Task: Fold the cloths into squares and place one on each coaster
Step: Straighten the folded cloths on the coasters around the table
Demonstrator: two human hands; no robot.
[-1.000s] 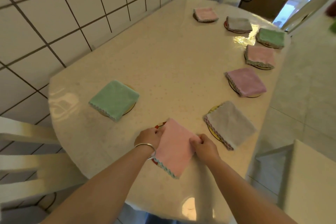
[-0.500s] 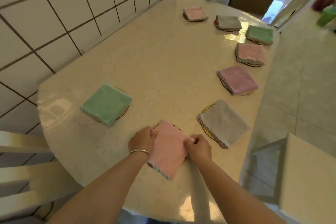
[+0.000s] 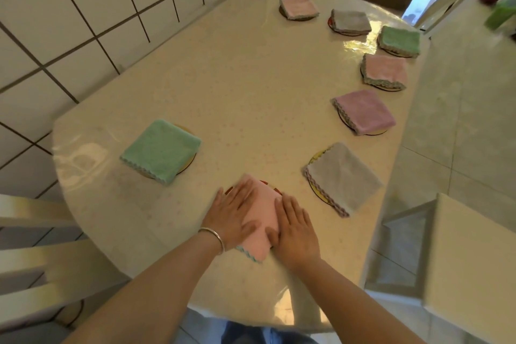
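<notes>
Pressing a folded pink cloth (image 3: 261,213) flat with both hands, on its red-rimmed coaster (image 3: 268,184).
Left hand (image 3: 231,215) and right hand (image 3: 297,227) now lie flat with fingers straight, no longer pinching; 7 folded cloths ring the table (image 3: 237,86) beyond it, the green cloth (image 3: 160,148) left, the gray cloth (image 3: 342,177) right.

Both hands lie flat, fingers straight, on a folded pink cloth (image 3: 261,213) at the bench's (image 3: 237,86) near edge: left hand (image 3: 233,216) on its left side, right hand (image 3: 296,227) on its right. Seven other folded cloths sit on coasters.
</notes>
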